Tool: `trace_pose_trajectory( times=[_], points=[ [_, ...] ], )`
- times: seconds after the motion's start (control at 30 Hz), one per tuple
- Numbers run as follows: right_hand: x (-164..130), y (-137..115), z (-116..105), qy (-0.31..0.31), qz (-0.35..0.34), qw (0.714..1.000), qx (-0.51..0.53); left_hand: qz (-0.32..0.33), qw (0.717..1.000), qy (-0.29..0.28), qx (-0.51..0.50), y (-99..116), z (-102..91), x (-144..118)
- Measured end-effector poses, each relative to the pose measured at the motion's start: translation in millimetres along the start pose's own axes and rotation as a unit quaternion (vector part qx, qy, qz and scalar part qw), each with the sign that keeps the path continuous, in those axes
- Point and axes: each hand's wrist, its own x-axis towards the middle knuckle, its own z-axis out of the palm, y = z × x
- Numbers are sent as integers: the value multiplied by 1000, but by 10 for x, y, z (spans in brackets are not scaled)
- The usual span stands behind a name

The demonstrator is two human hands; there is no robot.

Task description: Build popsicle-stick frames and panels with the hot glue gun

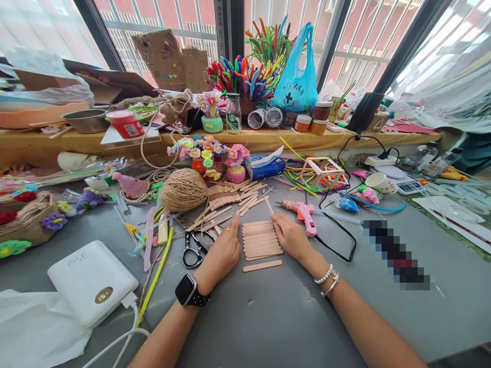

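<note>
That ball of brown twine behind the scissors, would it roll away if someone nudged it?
Probably a little. The ball of twine is round, so a push would likely start it rolling, but craft sticks and clutter crowd its sides and would likely stop it soon. It looks loosely wound fibre, so probably light and soft to squeeze; a strand might unwind if lifted.

- One strip on the table (pixel 268 317) is pixelated out at (pixel 395 253), so nothing can be made out there.
- Both forearms are cut off by the bottom edge.
- The white cloth (pixel 34 327) is clipped at the left corner.
- Jar labels (pixel 233 118) are too small to be read.
</note>
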Motion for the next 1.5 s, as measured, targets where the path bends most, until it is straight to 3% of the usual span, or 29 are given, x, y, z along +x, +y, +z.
trace_pose_trajectory(
  times=[0.23,0.63,0.8,0.97,1.17,1.5],
  points=[
    [10,14,23,-44,-24,999,-17,39,998,-29,43,18,23,1],
    [-5,49,46,-62,-29,997,-31,-1,999,-21,40,65,-19,35],
    [10,-11,-6,-6,-33,999,23,-8,999,-12,39,64,-30,40],
    [212,-123,-68,56,19,994,88,-2,997,-17,77,78,-56,57],
    [502,-75,-14,-23,55,989,134,-25,993,10,116,38,-62,66],
    [526,48,180,-39,54,995,71,-26,990,-27,136,19,-26,53]
  ],
)
